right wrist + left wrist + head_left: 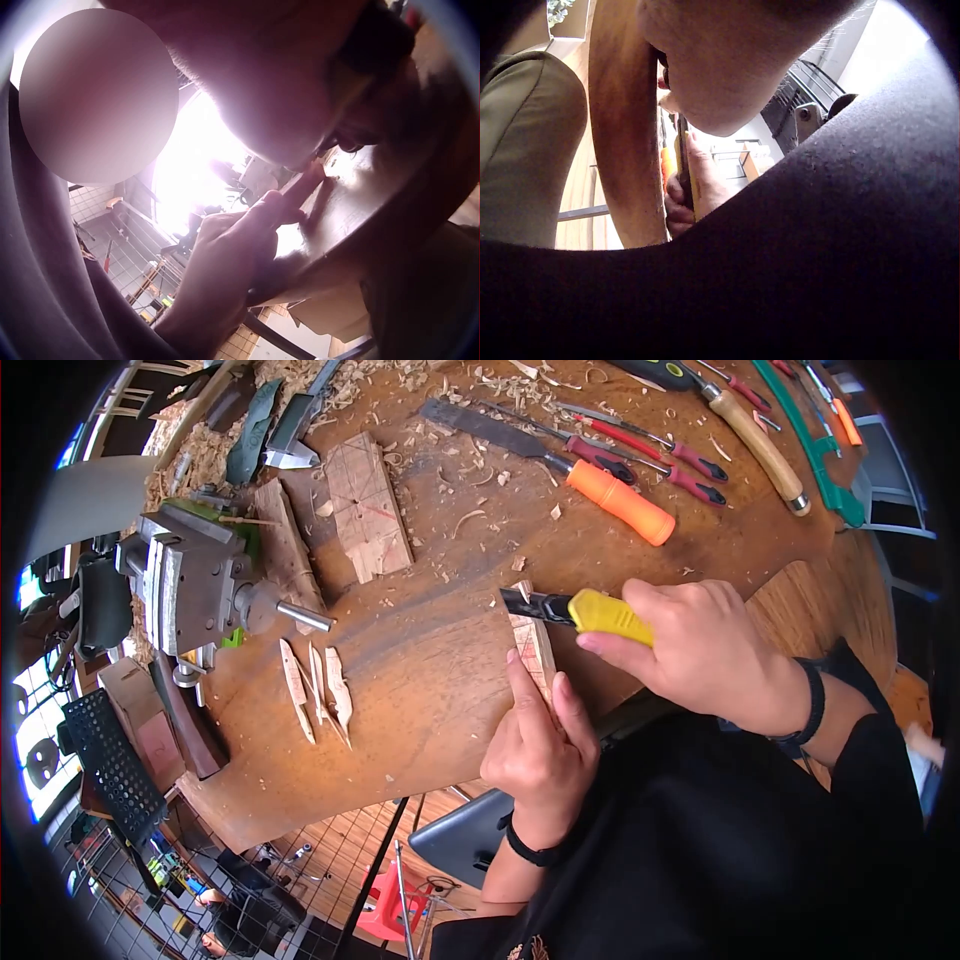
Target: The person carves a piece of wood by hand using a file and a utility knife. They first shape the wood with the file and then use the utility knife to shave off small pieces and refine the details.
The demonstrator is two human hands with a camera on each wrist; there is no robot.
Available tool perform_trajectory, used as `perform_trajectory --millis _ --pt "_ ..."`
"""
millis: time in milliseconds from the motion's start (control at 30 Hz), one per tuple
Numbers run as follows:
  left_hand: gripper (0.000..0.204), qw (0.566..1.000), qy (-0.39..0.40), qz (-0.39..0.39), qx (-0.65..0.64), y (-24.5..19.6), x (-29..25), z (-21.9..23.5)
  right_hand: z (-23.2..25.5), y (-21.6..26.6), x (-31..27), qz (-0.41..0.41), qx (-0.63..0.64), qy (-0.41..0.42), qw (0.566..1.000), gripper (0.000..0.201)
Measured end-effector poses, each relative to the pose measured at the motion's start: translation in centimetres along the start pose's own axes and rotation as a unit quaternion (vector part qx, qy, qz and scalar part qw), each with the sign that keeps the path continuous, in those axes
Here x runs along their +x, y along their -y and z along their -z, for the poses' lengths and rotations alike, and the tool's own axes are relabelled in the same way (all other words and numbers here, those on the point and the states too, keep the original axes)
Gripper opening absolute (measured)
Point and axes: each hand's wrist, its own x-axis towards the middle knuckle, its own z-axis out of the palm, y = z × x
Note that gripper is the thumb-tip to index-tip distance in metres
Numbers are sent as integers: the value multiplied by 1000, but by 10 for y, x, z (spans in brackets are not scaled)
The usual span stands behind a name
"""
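A yellow utility knife (612, 618) is gripped in the right hand (715, 645), its dark blade crossing the far end of a small wooden strip (533, 645) with red and dark markings. The left hand (545, 760) pinches the near part of that strip between thumb and index finger, against the tabletop (420, 690). In the left wrist view the right hand (705, 180) shows around the knife, below the large blurred left hand (712, 67). In the right wrist view the left hand (240, 240) reaches out with its index finger extended; the blade cannot be made out there.
Three or so carved slivers (297, 690) lie to the left. Beyond them are a vise (190, 580), a marked wood block (368, 508) and another board (287, 545). An orange-handled chisel (620, 503), red-handled files (690, 470) and shavings (470, 520) occupy the far side.
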Motion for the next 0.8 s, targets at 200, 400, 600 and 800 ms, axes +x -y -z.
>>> perform_trajectory --millis 200,400,600,800 --pt "42 1000 -3 4 25 -3 1 -1 -6 10 9 0 20 -18 1000 58" --pt "40 999 -37 18 5 -5 2 -5 -8 10 -2 -20 32 -32 999 58" --pt "39 999 -12 21 26 -6 2 -1 -3 9 -7 -28 6 -17 999 57" --pt "41 998 -20 -18 47 -6 -5 -4 -12 10 28 -20 1 -78 997 59"
